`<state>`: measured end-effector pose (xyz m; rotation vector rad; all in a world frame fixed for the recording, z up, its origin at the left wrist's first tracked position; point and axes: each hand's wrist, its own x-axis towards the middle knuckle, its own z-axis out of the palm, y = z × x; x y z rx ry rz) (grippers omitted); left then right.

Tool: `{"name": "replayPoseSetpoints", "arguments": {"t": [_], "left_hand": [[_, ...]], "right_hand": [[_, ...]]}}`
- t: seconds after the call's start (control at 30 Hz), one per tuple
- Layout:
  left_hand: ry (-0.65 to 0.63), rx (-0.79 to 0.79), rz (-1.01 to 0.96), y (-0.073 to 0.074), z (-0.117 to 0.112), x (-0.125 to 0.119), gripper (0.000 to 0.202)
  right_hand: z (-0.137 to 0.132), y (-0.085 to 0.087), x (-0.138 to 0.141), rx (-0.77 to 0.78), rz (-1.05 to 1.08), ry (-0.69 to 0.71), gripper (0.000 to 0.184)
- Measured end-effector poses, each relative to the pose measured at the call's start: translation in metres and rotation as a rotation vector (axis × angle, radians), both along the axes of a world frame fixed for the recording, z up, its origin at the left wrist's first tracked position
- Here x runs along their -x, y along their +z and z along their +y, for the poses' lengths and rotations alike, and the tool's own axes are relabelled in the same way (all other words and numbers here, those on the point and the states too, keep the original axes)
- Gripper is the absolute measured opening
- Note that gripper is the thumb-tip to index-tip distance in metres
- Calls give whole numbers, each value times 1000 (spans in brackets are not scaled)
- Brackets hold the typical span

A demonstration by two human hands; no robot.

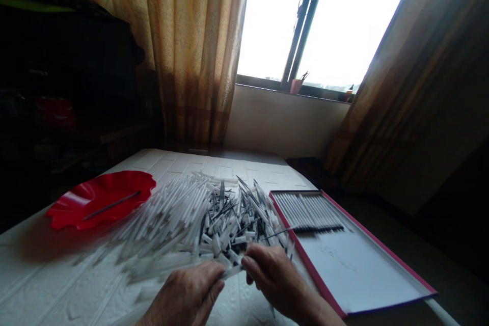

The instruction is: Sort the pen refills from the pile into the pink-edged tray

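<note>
My left hand (187,285) is closed on a whitish, translucent pen part (232,271) low in the middle of the head view. The fingers of my right hand (273,275) pinch the other end of that same piece. Motion blur hides its exact shape. A thin dark pointed rod (278,234) shows just above my right hand; whether the hand holds it I cannot tell. Right beyond both hands is a heap of short clear caps and dark pen parts (233,219). White pen barrels (164,209) lie in a loose pile to its left.
A shallow red-edged box (367,270) at the right holds a row of white pens with dark ends (315,211). On the left stands a red wavy-rimmed dish (64,214) with one dark pen-like stick (110,206) in it. The white table (153,160) reaches toward curtains and a window.
</note>
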<state>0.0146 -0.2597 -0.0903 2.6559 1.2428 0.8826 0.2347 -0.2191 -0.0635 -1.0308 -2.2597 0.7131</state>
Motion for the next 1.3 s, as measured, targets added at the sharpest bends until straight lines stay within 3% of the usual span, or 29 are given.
{"name": "replayPoseSetpoints", "arguments": {"t": [0.17, 0.33, 0.47, 0.6, 0.83, 0.97, 1.17, 1.3], "left_hand": [[-3, 6, 7, 1, -1, 0, 16], [24, -45, -29, 3, 1, -1, 18], [36, -92, -45, 2, 1, 0, 18], [35, -48, -27, 1, 0, 2, 18], [-12, 38, 10, 2, -2, 0, 16], [-20, 53, -3, 3, -2, -1, 17], [17, -28, -48, 1, 0, 1, 16], [12, -15, -29, 2, 0, 1, 17]], "right_hand": [[2, -5, 1, -7, -23, -17, 43], [-1, 0, -1, -7, 42, 16, 12], [-2, 3, -2, 16, 89, 50, 5], [-1, 5, -3, 17, 61, 33, 9], [-1, 4, -1, 24, -22, 33, 39], [0, 5, -1, 67, -29, 41, 45], [-1, 11, -5, 61, 47, 60, 15], [-1, 10, -6, 25, 18, 58, 10]]}}
